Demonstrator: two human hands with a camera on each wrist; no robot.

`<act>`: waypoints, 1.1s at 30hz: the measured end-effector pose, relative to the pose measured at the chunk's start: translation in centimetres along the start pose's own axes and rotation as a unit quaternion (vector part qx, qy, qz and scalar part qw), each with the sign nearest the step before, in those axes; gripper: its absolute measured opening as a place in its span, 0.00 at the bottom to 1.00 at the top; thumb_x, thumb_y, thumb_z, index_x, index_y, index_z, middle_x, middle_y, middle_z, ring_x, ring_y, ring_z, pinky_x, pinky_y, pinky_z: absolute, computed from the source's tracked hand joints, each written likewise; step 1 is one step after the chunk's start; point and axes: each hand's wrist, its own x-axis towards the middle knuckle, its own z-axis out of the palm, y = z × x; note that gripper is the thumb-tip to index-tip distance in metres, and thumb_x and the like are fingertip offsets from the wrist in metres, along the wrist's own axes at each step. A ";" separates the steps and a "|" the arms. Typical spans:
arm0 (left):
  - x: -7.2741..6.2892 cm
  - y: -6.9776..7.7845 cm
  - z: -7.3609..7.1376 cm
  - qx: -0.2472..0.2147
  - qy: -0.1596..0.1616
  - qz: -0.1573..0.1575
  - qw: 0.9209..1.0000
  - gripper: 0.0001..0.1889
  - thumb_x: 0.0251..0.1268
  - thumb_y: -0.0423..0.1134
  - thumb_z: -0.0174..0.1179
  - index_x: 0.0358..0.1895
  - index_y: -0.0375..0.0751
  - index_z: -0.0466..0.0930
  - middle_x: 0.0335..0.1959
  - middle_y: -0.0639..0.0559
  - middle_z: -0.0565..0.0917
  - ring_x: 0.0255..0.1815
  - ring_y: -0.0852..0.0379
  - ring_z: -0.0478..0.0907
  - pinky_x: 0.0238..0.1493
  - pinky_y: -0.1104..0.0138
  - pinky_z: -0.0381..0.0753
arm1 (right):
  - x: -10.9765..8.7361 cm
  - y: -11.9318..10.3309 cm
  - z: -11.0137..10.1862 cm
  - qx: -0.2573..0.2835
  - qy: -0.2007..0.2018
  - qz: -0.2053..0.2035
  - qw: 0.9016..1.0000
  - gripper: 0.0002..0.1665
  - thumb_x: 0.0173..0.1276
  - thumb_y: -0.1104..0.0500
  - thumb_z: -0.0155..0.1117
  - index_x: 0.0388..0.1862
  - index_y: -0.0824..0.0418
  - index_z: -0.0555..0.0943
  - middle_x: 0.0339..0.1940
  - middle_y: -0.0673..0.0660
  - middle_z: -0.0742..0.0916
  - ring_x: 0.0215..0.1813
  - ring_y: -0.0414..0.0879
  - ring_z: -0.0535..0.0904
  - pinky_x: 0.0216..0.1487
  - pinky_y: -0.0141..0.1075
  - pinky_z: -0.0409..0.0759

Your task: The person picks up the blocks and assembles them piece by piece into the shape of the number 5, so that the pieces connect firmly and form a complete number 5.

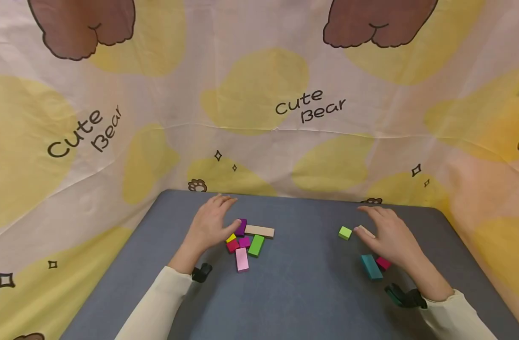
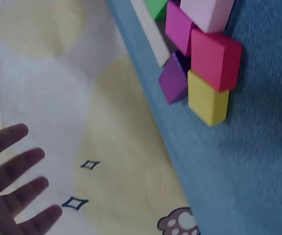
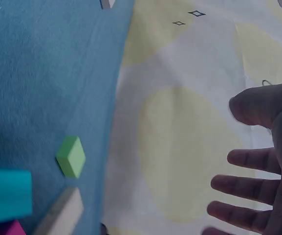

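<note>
My left hand hovers over the left block cluster, fingers spread, holding nothing. Beside its thumb are a purple block, a yellow block and a red block. A magenta block, a green block, a pink block and a pale wooden plank lie close by. Empty and with fingers apart, my right hand is above the right group. Near it lie a lime-green block, a pale wooden block, a teal block and a crimson block.
A blue-grey table with rounded far corners bears both groups, with a wide gap between them. Printed cloth hangs behind and along the sides. Each wrist wears a black strap.
</note>
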 end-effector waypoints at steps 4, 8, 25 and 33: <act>0.9 0.1 0.9 -0.025 -0.026 0.012 0.999 0.27 0.58 0.54 0.60 0.60 0.45 0.77 0.57 0.46 0.80 0.60 0.45 0.73 0.58 0.49 0.75 | 0.9 0.3 0.9 0.053 -0.035 0.022 0.998 0.29 0.66 0.51 0.63 0.62 0.62 0.74 0.57 0.66 0.81 0.57 0.65 0.74 0.50 0.61 0.74; 1.8 0.0 2.1 -0.040 -0.065 0.023 0.997 0.25 0.58 0.52 0.62 0.58 0.46 0.79 0.56 0.49 0.81 0.58 0.48 0.74 0.57 0.52 0.76 | 1.7 0.8 2.2 0.084 -0.044 0.031 0.995 0.25 0.65 0.54 0.64 0.59 0.63 0.76 0.53 0.66 0.83 0.52 0.63 0.79 0.47 0.57 0.77; 3.2 -1.1 7.2 -0.111 -0.184 0.006 0.977 0.19 0.58 0.42 0.64 0.54 0.44 0.81 0.51 0.49 0.82 0.54 0.51 0.76 0.58 0.55 0.76 | 2.7 3.0 7.9 0.087 -0.105 0.056 0.989 0.20 0.59 0.59 0.69 0.49 0.66 0.81 0.44 0.64 0.84 0.39 0.54 0.80 0.35 0.45 0.78; 3.4 -1.6 8.3 -0.122 -0.180 0.015 0.976 0.17 0.55 0.38 0.65 0.50 0.44 0.84 0.47 0.51 0.83 0.48 0.53 0.77 0.56 0.57 0.77 | 3.0 3.5 9.0 0.065 -0.100 0.054 0.991 0.18 0.55 0.61 0.72 0.45 0.65 0.82 0.42 0.64 0.85 0.44 0.59 0.81 0.42 0.51 0.79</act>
